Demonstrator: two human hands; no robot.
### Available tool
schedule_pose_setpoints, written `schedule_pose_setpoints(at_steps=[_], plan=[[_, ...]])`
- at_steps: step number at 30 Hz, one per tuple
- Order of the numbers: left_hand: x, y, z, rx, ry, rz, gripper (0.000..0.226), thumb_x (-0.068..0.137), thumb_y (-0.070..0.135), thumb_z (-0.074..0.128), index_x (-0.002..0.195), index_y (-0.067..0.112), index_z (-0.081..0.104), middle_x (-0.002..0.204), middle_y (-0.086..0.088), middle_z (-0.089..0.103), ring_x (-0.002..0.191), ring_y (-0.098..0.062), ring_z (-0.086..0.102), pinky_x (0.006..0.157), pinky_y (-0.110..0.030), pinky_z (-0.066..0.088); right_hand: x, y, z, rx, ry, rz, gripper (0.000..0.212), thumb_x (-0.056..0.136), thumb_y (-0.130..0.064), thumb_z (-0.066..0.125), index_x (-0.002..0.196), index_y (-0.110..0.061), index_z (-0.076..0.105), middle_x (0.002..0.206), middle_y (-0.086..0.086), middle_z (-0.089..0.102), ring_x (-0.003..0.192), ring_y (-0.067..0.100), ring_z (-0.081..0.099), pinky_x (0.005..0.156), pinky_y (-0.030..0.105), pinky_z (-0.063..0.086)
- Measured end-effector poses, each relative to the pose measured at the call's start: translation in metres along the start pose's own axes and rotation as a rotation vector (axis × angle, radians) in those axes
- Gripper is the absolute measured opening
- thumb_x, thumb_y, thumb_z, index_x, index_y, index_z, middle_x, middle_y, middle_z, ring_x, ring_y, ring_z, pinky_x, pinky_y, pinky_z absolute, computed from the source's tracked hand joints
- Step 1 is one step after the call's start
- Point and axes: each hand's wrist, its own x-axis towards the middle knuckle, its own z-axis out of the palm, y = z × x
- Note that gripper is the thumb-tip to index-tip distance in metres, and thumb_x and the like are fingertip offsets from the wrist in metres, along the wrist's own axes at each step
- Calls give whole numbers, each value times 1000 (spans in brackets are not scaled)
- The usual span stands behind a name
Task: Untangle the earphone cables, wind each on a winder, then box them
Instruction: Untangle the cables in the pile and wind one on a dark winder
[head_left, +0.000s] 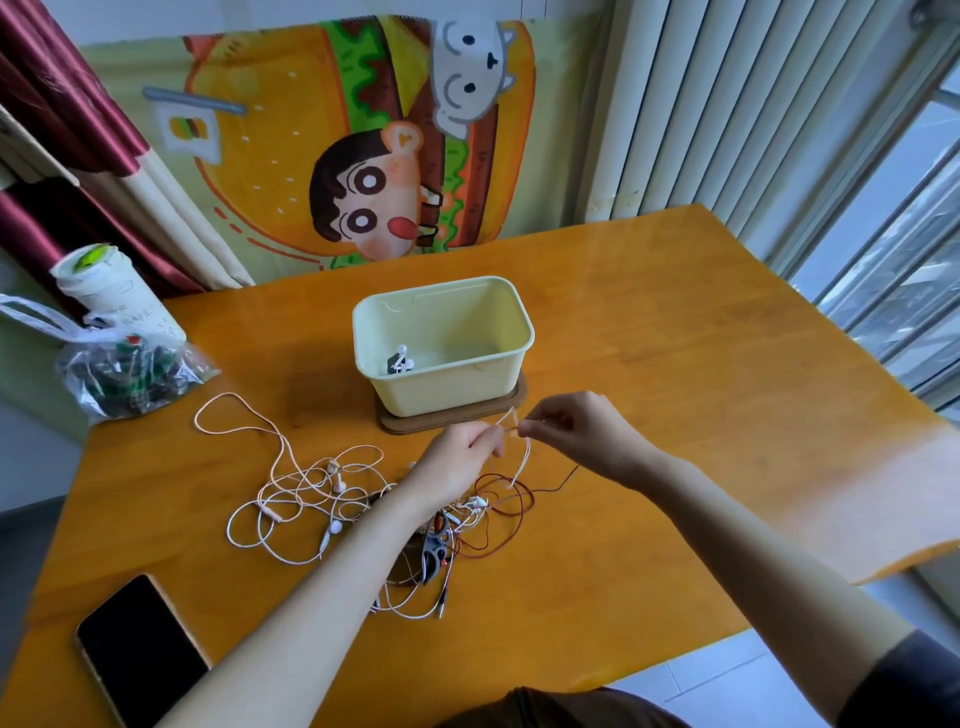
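White cable (525, 457), thin and slack, is held up off the table (675, 364) by both hands; the left hand (457, 460) has it between thumb and curled fingers, and the right hand (576, 436) nips it at the fingertips just beside the left, the two pinches almost touching. From there the strand drops back toward the person and runs into the tangle (332, 501), which lies below and behind the hands, mostly on the left hand's side and partly hidden under the left forearm; a red-brown cable (511, 514) loops through it directly beneath the pinch, and grey winders (434, 551) seem to lie in the heap, though the forearm hides much of them. The box (452, 389) stands just beyond the hands, nearer the left, with one wound earphone (399, 359) already in its near-left corner.

What matters next, I judge, is the strand's line — hands high, knot low and toward the body; drawing it free likely means pulling up and away toward the box, and the left hand — nearer the heap — is better placed to pin or part the loops.
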Motion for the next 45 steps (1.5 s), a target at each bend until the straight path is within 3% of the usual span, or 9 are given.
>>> schedule_pose_setpoints(at_steps=[7, 17, 25, 30, 32, 34, 39, 42, 45], plan=[[10, -23, -35, 46, 399, -136, 35, 103, 21, 34, 71, 14, 48, 58, 1, 35, 54, -16, 33, 52, -29, 24, -8, 44, -22, -72, 44, 224, 23, 94, -28, 56, 74, -25, 67, 47, -7, 37, 42, 9, 32, 44, 20, 25], [28, 5, -14, 49, 424, 3, 30, 102, 18, 39, 78, 7, 53, 53, 5, 33, 50, -12, 30, 48, -27, 23, 30, -12, -97, -423, 611, 2, 29, 90, -40, 59, 85, -13, 70, 77, 3, 66, 67, 19, 58, 55, 25, 42], [40, -9, -42, -96, 585, -165, 32, 102, 26, 36, 78, 12, 52, 67, -3, 40, 59, -17, 35, 56, -28, 29, 0, 44, -63, 376, 90, 298, 22, 91, -20, 59, 75, -6, 64, 55, -5, 45, 50, 1, 47, 74, 40, 58], [32, -15, -32, -58, 427, -197, 23, 101, 23, 41, 103, 15, 63, 80, -1, 52, 74, -22, 51, 67, -30, 42, -5, 57, -49, -3, 275, 270, 19, 89, -28, 63, 74, -17, 67, 50, -6, 41, 45, 7, 40, 49, 20, 38], [28, -2, -20, -93, 288, -187, 37, 99, 24, 48, 134, 11, 47, 108, 1, 55, 104, -24, 57, 86, -35, 47, 2, 40, -44, -67, 332, 214, 18, 87, -32, 65, 76, -18, 68, 50, -6, 44, 48, 12, 46, 50, 23, 35], [23, 14, -8, -171, 147, -122, 46, 98, 24, 51, 141, 14, 39, 119, 0, 54, 112, -18, 56, 80, -26, 47, 7, 20, -34, -47, 304, 134, 18, 87, -33, 64, 79, -17, 68, 51, -4, 51, 57, 21, 60, 55, 31, 45], [15, 39, 14, -149, -78, 37, 18, 101, 19, 43, 113, 22, 57, 57, 17, 50, 49, 1, 39, 52, -13, 33, 11, -13, -17, 86, 192, 32, 19, 90, -30, 62, 75, -20, 65, 47, -10, 52, 43, 6, 50, 46, 16, 36], [16, 32, 10, -196, 4, 21, 25, 102, 22, 41, 90, 14, 61, 47, 11, 38, 45, -6, 30, 50, -21, 29, 10, -13, -15, 129, 151, 35, 25, 90, -31, 62, 69, -17, 65, 42, -14, 44, 45, 6, 36, 46, 17, 27], [15, 28, 0, -373, 0, -44, 22, 100, 23, 46, 101, 13, 65, 57, 7, 27, 50, -7, 26, 49, -20, 25, 6, -2, -14, 165, 144, 69, 31, 88, -36, 63, 71, -9, 67, 40, -13, 38, 45, 6, 31, 45, 18, 22]])
